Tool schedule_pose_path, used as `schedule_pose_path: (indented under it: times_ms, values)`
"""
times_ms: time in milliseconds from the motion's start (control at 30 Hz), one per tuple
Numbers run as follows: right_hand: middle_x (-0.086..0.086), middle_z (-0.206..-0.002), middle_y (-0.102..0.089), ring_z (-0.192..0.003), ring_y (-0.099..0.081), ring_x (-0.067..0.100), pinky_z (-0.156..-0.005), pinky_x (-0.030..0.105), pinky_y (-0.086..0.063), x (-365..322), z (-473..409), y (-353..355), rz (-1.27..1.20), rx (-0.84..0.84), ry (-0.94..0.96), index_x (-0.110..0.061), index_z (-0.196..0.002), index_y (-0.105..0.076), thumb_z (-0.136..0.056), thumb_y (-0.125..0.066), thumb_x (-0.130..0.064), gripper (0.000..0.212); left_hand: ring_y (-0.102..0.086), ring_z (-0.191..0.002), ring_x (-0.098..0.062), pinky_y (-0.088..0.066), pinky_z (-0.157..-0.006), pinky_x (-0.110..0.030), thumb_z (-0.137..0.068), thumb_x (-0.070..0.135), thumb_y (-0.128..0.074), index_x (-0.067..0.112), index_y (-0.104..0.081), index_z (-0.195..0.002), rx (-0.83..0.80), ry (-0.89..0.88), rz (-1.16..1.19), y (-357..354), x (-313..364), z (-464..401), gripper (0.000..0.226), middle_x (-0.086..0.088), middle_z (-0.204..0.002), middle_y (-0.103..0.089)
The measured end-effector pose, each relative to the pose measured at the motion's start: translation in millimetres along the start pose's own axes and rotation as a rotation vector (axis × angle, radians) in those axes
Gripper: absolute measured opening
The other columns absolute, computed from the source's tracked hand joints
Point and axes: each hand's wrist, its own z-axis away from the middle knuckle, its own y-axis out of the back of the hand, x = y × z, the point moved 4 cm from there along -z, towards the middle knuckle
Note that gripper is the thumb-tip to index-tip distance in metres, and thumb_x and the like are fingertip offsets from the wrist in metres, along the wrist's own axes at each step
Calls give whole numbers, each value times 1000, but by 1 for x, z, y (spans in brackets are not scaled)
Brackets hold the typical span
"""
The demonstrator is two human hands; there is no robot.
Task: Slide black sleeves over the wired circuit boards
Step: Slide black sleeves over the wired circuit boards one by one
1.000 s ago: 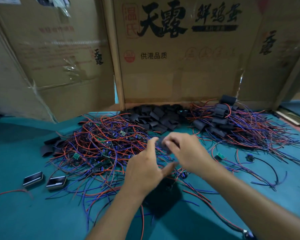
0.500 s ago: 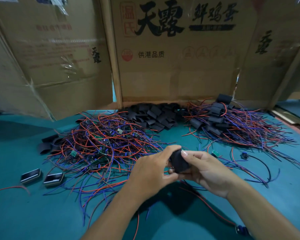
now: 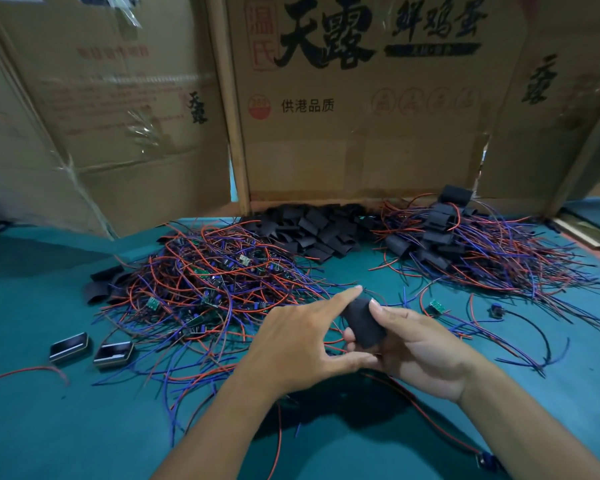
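Note:
My right hand [image 3: 416, 348] grips a black sleeve [image 3: 363, 323] between thumb and fingers, just above the green table. My left hand [image 3: 298, 344] is beside it, its index finger stretched along the sleeve's top and its thumb under the sleeve. Red and blue wires trail from under the hands toward me; the board they lead to is hidden. A tangle of unsleeved wired boards [image 3: 208, 285] lies to the left. Loose black sleeves [image 3: 312, 230] are heaped at the back centre. Sleeved boards with wires [image 3: 465, 244] are piled at the back right.
Cardboard boxes [image 3: 361, 133] wall off the back of the green table [image 3: 49, 427]. Two small dark rectangular parts [image 3: 90, 349] lie at the left. A single green board [image 3: 437, 306] and a black-wired part [image 3: 496, 310] lie right of my hands.
Both hands came back toward me from the sleeve pile with a black sleeve. My left index finger has straightened out along the sleeve's top since half a second ago.

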Motion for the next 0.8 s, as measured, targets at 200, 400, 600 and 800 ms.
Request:
schedule_pose_path:
  times_ms: [200, 400, 600, 800]
  values:
    - [12, -93, -64, -82, -64, 20, -78, 29, -57, -8, 1, 7, 3, 72, 82, 5, -117, -66, -91, -55, -20, 37, -56, -77, -8, -37, -63, -28, -94, 58, -50, 34, -57, -100, -5, 396, -128, 34, -71, 3, 26, 16, -75, -53]
    - [12, -97, -65, -82, -64, 22, -72, 28, -57, -7, 0, 11, 46, 149, 77, 4, -113, -68, -87, -60, -21, 37, -54, -68, -8, -40, -59, -31, -89, 62, -57, 29, -54, -82, -332, 515, -169, 21, -91, 18, 33, 9, -74, -59]
    - [13, -100, -65, -83, -64, 22, -72, 28, -56, -7, 1, 11, 89, 149, 68, 2, -112, -68, -85, -63, -24, 38, -57, -70, -16, -47, -64, -34, -94, 43, -62, 26, -57, -82, -146, 647, -13, 34, -109, 21, 22, 5, -74, -59]
    - [14, -100, -65, -83, -63, 23, -71, 29, -56, -7, 1, 10, 112, 168, 69, 3, -115, -66, -87, -61, -24, 39, -54, -105, -32, -51, -88, -47, -95, 31, -63, 12, -60, -111, -48, 795, -248, 37, -134, 31, 25, -11, -114, -56]
